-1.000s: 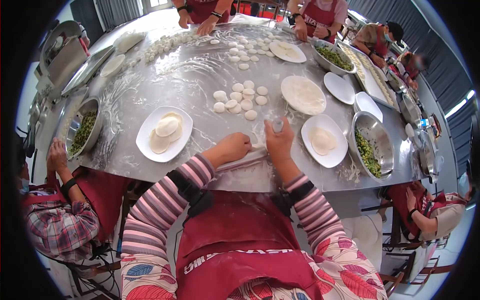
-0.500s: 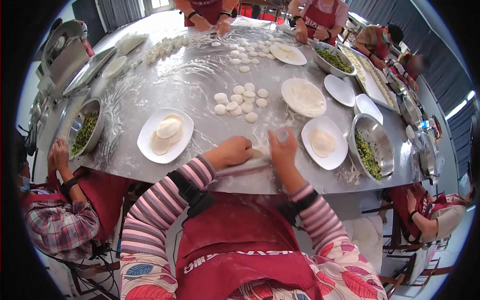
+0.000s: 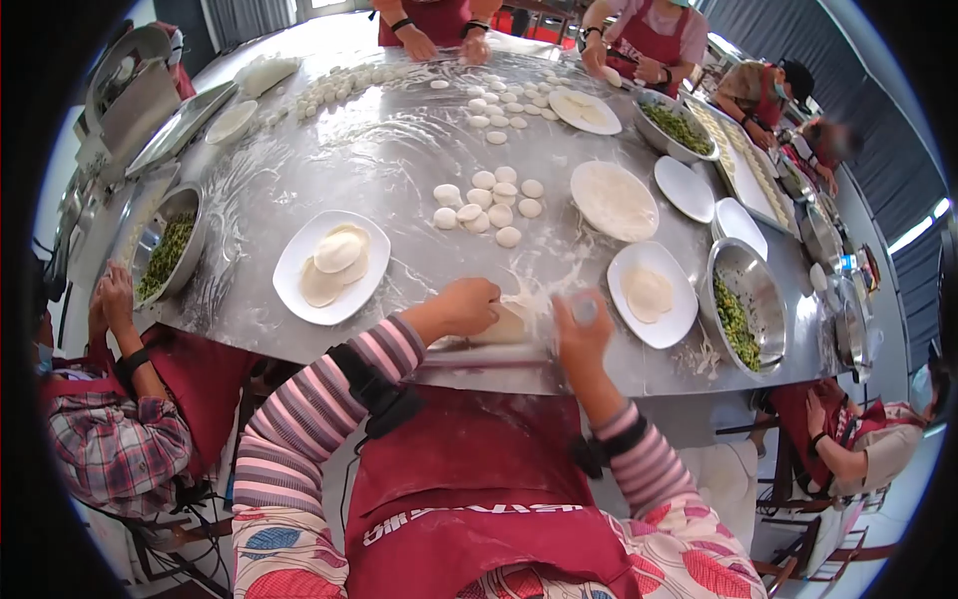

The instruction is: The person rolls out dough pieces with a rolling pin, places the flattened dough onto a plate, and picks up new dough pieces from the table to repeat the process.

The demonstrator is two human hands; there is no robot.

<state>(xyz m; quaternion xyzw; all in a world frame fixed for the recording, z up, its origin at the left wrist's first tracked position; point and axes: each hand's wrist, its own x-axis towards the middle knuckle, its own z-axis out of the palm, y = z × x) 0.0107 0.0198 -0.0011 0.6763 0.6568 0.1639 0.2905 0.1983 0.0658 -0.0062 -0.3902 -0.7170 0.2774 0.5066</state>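
Observation:
My left hand [image 3: 467,307] is closed in a pinch on the edge of a pale dough wrapper [image 3: 506,327], near the front edge of the steel table. Close to its right, my right hand [image 3: 584,324] is slightly blurred and curled around what looks like a rolling pin, mostly hidden by the fingers. Loose flour [image 3: 534,290] lies between the hands. A white plate with rolled wrappers [image 3: 337,250] sits left of them, and another plate with a wrapper [image 3: 649,295] sits right. Beyond lie several flattened dough pieces [image 3: 479,200].
Steel bowls of chopped green filling stand left [image 3: 170,250] and right [image 3: 738,309]. A round floury plate [image 3: 614,202] and white plates [image 3: 685,188] lie farther right. Co-workers sit at both sides; other people's hands [image 3: 417,42] work across the table.
My right hand has moved slightly right and down, toward me. More of the wrapper shows beside my left hand, which has barely moved. The view has shifted slightly.

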